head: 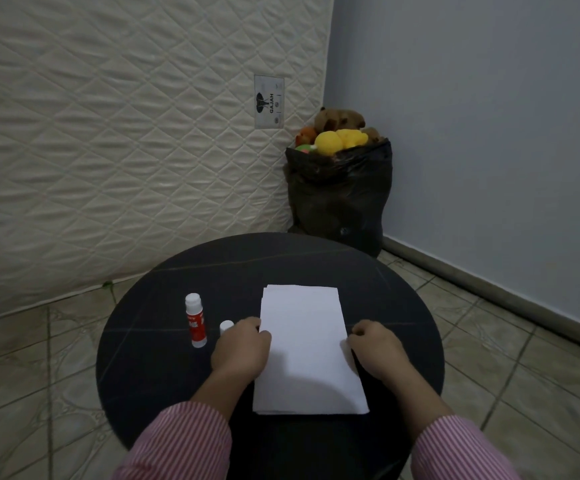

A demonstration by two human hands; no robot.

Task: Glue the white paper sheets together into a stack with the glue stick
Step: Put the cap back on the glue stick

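Observation:
A stack of white paper sheets (307,348) lies in the middle of a round dark table (163,368). My left hand (241,348) rests curled at the stack's left edge, fingertips touching the paper. My right hand (376,348) sits curled at the stack's right edge. A glue stick (196,320) with a red label and white top stands upright to the left of the paper. Its white cap (226,326) stands beside it, partly hidden behind my left hand. Whether either hand pinches the sheets is hidden by the fingers.
An upright quilted mattress (125,133) leans behind the table on the left. A black bag full of soft toys (340,188) stands in the corner by the grey wall. Tiled floor (510,341) surrounds the table.

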